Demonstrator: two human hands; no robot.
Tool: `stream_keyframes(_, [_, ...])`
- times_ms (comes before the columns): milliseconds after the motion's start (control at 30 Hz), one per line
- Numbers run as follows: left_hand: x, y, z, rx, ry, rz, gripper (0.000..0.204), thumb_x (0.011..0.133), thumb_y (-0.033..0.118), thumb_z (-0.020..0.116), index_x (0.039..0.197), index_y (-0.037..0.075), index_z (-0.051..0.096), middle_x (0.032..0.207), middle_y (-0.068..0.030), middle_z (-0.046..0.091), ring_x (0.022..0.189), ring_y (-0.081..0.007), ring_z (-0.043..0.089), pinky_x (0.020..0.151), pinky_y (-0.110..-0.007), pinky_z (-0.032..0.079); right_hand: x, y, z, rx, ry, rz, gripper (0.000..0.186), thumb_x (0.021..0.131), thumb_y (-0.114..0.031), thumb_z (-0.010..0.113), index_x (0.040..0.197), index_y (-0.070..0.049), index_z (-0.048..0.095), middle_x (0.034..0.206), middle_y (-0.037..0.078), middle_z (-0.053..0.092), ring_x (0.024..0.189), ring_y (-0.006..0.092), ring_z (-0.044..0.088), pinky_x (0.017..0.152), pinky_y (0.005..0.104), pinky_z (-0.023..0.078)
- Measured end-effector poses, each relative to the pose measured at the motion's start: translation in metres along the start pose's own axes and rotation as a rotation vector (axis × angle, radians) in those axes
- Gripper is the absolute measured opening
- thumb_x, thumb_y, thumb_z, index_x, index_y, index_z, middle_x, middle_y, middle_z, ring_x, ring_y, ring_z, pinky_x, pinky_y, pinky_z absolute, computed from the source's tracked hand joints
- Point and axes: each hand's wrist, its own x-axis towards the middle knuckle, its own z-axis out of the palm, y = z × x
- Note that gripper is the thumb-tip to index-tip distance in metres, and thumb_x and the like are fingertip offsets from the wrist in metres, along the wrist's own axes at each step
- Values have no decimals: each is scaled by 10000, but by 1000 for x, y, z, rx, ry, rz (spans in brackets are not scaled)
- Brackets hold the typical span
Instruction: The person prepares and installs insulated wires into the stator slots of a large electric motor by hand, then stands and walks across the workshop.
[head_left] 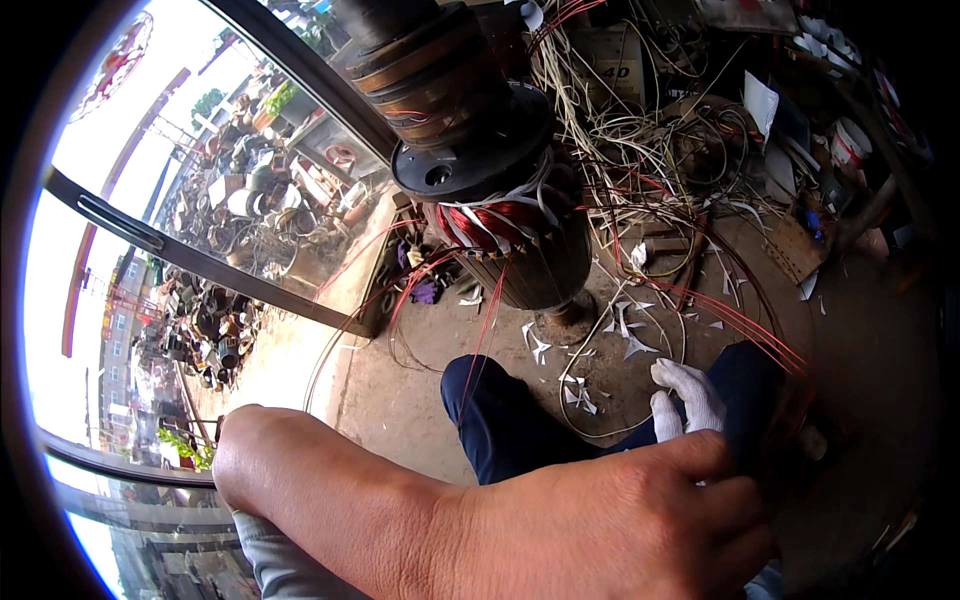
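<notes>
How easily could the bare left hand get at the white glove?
Probably yes: the left hand appears right beside the white glove, with nothing visible between them, though depth is hard to judge.

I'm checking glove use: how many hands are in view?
2: the bare left hand across the lower foreground, and the white-gloved right hand just beyond it, partly hidden behind it. No other hand shows.

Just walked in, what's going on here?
A person sits by an upright rotor, with red wire bundled near its middle and loose strands trailing off. Their bare left hand is close to the right hand, which wears a white glove; I can't tell if they touch. Neither is on the rotor. White scraps litter the floor.
</notes>
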Motion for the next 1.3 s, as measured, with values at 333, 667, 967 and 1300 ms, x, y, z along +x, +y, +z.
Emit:
stream_keyframes(333, [-129,-82,-144,586,457,-527,252,958,243,703,846,18,718,777,-62,687,677,-130,652,649,-335,524,-1,11,13,-10,-187,166,299,933,50,554,1228,67,604,1149,160,682,1061,226,673,982,344,512])
stream_keyframes(667, [-275,-257,-212,597,346,-1042,339,975,312,626,948,-14,716,802,-130,710,773,-201,693,735,-384,536,15,8,82,-27,-331,171,291,893,14,638,1183,39,643,1097,167,716,994,272,709,912,367,556])
stream_keyframes(967, [-273,-362,-170,552,246,-768,473,881,86,546,1342,139,640,1177,-188,698,1132,-372,647,1001,-450,495,23,10,127,-137,-512,213,303,895,-1,649,1196,34,649,1082,184,706,972,284,722,879,377,579])
stream_keyframes(1300, [-284,-386,-168,572,224,-757,254,934,273,567,1062,107,710,1014,-157,723,1006,-368,679,899,-476,532,19,22,140,-168,-557,134,233,875,-5,687,1105,17,659,1059,178,716,955,313,714,859,384,573])
